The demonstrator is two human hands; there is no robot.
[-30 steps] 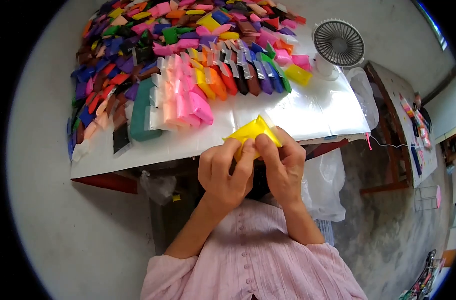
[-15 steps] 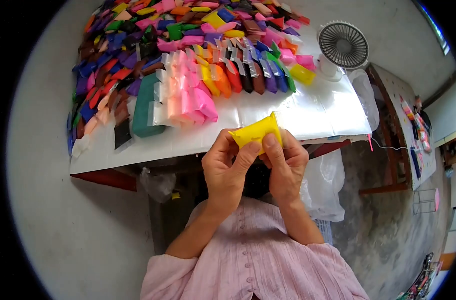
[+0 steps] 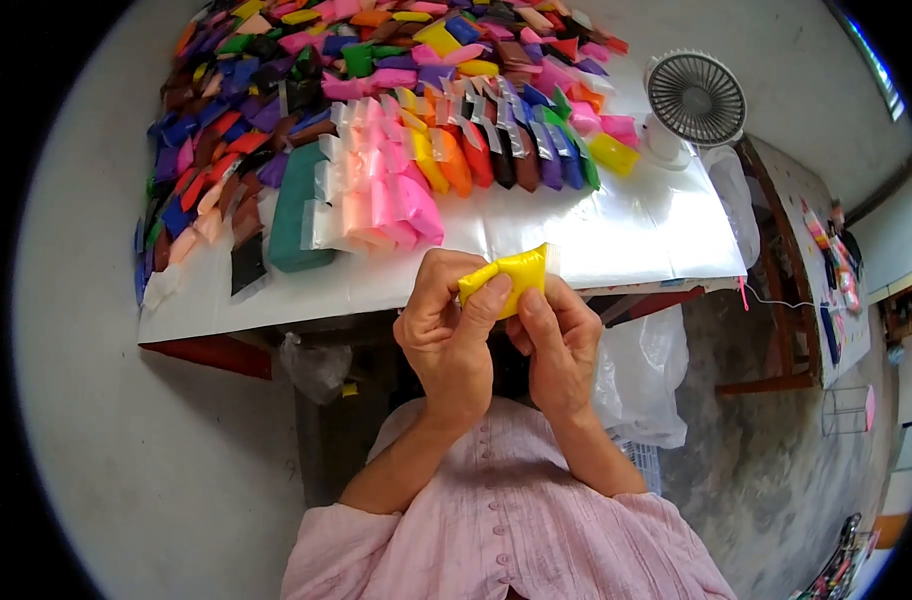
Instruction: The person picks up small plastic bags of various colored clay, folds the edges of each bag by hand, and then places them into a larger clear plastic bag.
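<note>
A small, soft-looking yellow packet with a clear end strip is between my hands, just above the table's front edge. My left hand grips its left end, the thumb pressing on the front and the fingers curled behind. At the lower right of the packet, my right hand pinches it with the thumb in front; its other fingers are partly hidden. Rows of filled packets lie just beyond, among them pink packets, a yellow one, and orange, red, black, brown, purple, blue and green ones.
A large heap of coloured packets covers the back and left of the silver-covered table. A teal block stands beside the rows. At the right are a white fan and a side table. Plastic bags hang below.
Both hands have shifted slightly left with the yellow packet. Its left end is now more bunched and folded under my left thumb, and my right thumb has slid to its lower edge.
</note>
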